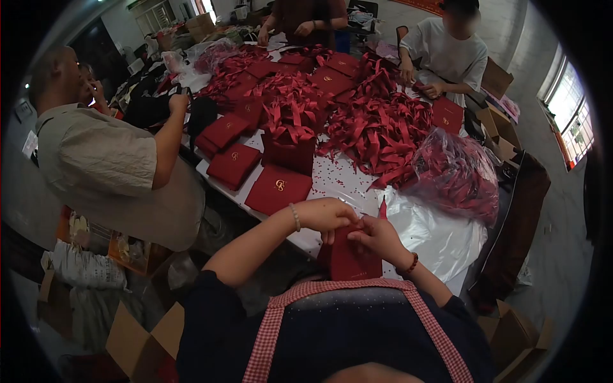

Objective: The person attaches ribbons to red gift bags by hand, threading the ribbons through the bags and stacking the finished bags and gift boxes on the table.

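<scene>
A dark red bag (pixel 357 262) with small lettering near its lower edge lies in front of me at the table's near edge. Over its top part, my left hand (pixel 329 216) has its fingers bent down and pressed together. My right hand (pixel 377 239) meets it from the right, thumb and fingers pinched. A bit of red ribbon (pixel 383 207) sticks up behind my right hand. What the fingertips grip is too small to make out. Just beyond my left hand lies a red bag with a gold emblem (pixel 279 190).
More red bags (pixel 234 166) are stacked at the left. Red ribbons (pixel 377 134) heap across the table (pixel 338 172). A clear plastic sack (pixel 456 172) of red pieces sits at the right. A person (pixel 115 153) stands left; others work opposite. Open cardboard boxes (pixel 147 338) flank me.
</scene>
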Action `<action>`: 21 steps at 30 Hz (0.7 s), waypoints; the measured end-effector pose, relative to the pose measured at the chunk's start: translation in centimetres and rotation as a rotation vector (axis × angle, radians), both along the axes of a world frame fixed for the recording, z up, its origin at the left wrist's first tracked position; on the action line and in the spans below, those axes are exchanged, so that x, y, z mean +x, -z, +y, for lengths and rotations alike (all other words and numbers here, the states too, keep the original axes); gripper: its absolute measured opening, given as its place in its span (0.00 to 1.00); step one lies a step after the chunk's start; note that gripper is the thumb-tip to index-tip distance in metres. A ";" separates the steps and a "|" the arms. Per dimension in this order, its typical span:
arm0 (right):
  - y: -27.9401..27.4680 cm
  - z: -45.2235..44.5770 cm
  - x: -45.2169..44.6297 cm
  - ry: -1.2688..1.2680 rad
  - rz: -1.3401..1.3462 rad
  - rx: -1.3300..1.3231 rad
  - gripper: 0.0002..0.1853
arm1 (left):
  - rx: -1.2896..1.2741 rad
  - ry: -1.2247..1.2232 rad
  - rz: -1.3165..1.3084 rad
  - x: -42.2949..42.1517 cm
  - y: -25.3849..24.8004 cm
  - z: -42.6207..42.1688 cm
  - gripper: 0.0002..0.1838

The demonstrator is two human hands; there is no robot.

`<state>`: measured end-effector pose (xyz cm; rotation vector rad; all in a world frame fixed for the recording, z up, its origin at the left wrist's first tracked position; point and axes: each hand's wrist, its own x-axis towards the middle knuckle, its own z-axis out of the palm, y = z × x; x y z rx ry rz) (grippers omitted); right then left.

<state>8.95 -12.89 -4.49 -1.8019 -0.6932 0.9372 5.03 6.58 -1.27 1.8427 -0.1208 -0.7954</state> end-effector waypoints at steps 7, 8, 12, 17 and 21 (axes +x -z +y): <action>1.4 0.2 -0.8 -0.001 -0.462 0.051 0.10 | 0.242 0.396 0.141 3.1 -0.1 0.1 0.10; 1.3 0.2 -0.6 -0.009 -0.394 0.106 0.11 | 0.239 0.395 0.137 2.9 -0.4 -0.1 0.10; 0.3 0.0 -0.3 0.043 -0.489 0.153 0.14 | 0.515 0.360 -0.351 2.1 -2.3 0.3 0.08; 1.3 0.2 0.2 0.092 -0.638 -0.026 0.17 | 0.648 0.007 -0.898 2.7 1.1 4.8 0.05; 1.6 1.7 0.2 0.104 -0.791 -0.145 0.19 | 0.849 -0.302 -0.940 2.9 2.8 6.0 0.05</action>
